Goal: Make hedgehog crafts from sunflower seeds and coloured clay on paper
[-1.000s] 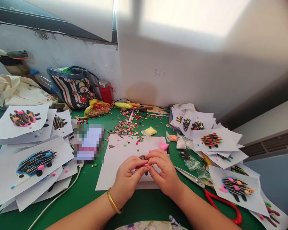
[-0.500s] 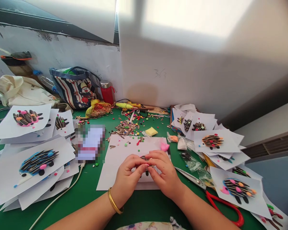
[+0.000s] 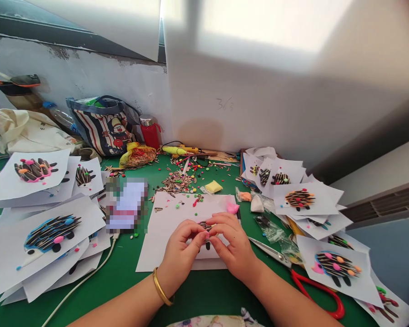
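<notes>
Both hands meet over a white sheet of paper (image 3: 158, 247) in front of me. My left hand (image 3: 184, 247), with a gold bangle at the wrist, has its thumb and forefinger closed at a small bit of pink clay (image 3: 207, 235). The fingertips of my right hand (image 3: 233, 247) close on the same bit from the other side. Beneath the fingers, a figure of striped sunflower seeds (image 3: 204, 225) with a dark foot (image 3: 207, 245) shows in part; my hands hide most of it. A larger lump of pink clay (image 3: 232, 208) lies at the sheet's upper right corner.
Red-handled scissors (image 3: 316, 290) lie right of my right arm. Finished seed pictures are stacked at left (image 3: 88, 227) and right (image 3: 306, 200). A blurred phone (image 3: 127, 204) with a white cable (image 3: 85, 281) is left. Loose seeds (image 3: 175, 181) and clay packets (image 3: 213, 186) lie behind the sheet.
The whole view has shifted slightly. My hands keep almost the same pose, fingertips together at the pink clay.
</notes>
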`<state>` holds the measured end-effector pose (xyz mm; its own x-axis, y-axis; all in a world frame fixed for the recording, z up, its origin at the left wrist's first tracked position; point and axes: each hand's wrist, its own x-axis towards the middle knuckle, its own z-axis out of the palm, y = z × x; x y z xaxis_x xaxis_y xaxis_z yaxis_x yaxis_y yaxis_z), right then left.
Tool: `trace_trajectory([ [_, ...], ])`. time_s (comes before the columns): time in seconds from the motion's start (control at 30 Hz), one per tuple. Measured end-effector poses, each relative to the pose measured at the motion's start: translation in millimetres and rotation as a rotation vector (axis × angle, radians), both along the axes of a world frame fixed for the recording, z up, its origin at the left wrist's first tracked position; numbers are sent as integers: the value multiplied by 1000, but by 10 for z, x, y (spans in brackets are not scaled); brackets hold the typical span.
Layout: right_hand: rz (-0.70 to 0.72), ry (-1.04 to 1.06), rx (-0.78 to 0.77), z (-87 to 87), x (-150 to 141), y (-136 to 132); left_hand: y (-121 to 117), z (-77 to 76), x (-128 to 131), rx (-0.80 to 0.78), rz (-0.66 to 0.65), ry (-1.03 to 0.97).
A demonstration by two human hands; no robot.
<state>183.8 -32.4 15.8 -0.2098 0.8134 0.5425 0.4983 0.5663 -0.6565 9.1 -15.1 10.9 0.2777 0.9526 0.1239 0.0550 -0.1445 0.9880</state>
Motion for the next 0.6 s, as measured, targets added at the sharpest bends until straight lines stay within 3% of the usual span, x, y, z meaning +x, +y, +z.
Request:
trace_trajectory([
  [0.6, -12, -83, 118, -14, -5, 6, -14, -26, 0, -49, -68, -17],
])
